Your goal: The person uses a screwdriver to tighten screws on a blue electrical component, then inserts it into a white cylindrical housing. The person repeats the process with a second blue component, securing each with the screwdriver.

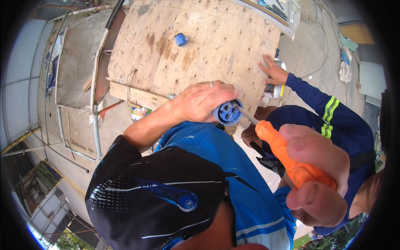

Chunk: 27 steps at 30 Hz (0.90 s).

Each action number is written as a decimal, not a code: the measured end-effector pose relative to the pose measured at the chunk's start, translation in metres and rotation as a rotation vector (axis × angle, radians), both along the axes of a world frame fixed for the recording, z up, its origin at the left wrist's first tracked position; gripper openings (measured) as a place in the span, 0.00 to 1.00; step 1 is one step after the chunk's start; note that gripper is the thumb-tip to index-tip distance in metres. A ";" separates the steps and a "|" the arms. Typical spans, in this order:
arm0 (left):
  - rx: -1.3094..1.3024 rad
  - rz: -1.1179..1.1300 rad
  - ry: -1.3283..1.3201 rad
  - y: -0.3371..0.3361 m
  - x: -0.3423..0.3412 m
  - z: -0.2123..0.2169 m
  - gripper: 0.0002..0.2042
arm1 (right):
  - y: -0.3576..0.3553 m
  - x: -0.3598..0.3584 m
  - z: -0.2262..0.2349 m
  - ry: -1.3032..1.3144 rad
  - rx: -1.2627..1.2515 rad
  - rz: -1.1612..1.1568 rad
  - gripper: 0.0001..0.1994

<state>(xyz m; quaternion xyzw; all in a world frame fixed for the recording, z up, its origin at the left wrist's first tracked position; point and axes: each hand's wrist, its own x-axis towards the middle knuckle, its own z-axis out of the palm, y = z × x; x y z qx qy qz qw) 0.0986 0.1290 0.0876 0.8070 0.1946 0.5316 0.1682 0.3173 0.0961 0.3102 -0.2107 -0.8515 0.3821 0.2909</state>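
Observation:
My left hand (202, 102) grips a round blue electrical plug (228, 113), its face with several holes turned toward me. My right hand (318, 175) is closed around the orange handle of a screwdriver (287, 156). The metal shaft reaches up and left, and its tip sits at the plug's face. Both hands are held above the near edge of a worn plywood board (208, 54). My blue and black shirt sleeve fills the lower middle of the view.
A small blue part (181, 39) lies on the plywood. A co-worker in a dark blue top with yellow-green stripes (333, 121) rests a hand (273, 68) on the board's right edge, near a white roll (273, 91). Metal framing (96, 129) stands left.

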 end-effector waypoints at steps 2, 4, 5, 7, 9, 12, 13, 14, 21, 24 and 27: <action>-0.013 -0.019 0.021 0.001 -0.002 -0.001 0.32 | -0.006 0.002 0.000 -0.022 0.008 -0.012 0.20; -0.011 -0.038 0.040 0.000 -0.002 0.000 0.32 | -0.011 0.006 0.000 -0.050 0.047 -0.034 0.18; -0.002 -0.047 0.049 0.000 -0.002 0.000 0.32 | -0.015 0.008 0.000 -0.072 0.071 -0.040 0.17; -0.012 -0.064 0.076 -0.001 -0.003 0.002 0.32 | -0.014 0.009 0.000 -0.139 0.153 -0.098 0.15; -0.050 -0.080 0.112 -0.001 -0.004 0.004 0.31 | -0.012 0.008 0.004 -0.215 0.230 -0.164 0.14; -0.057 -0.110 0.112 0.002 -0.003 0.006 0.31 | -0.014 0.009 0.015 -0.379 0.308 -0.259 0.15; -0.054 -0.106 0.107 0.001 -0.002 0.005 0.31 | -0.016 0.010 0.022 -0.476 0.314 -0.283 0.18; -0.051 -0.101 0.101 0.001 -0.001 0.001 0.32 | -0.019 0.011 0.026 -0.572 0.320 -0.306 0.21; -0.139 -0.105 0.112 -0.002 -0.003 -0.007 0.35 | -0.008 0.012 0.010 -0.544 0.427 -0.272 0.26; -0.132 -0.121 0.134 0.002 -0.002 -0.008 0.36 | -0.003 0.010 0.008 -0.635 0.503 -0.343 0.25; -0.176 -0.118 0.122 0.003 -0.003 -0.018 0.37 | 0.008 -0.003 0.016 -0.619 0.401 -0.270 0.26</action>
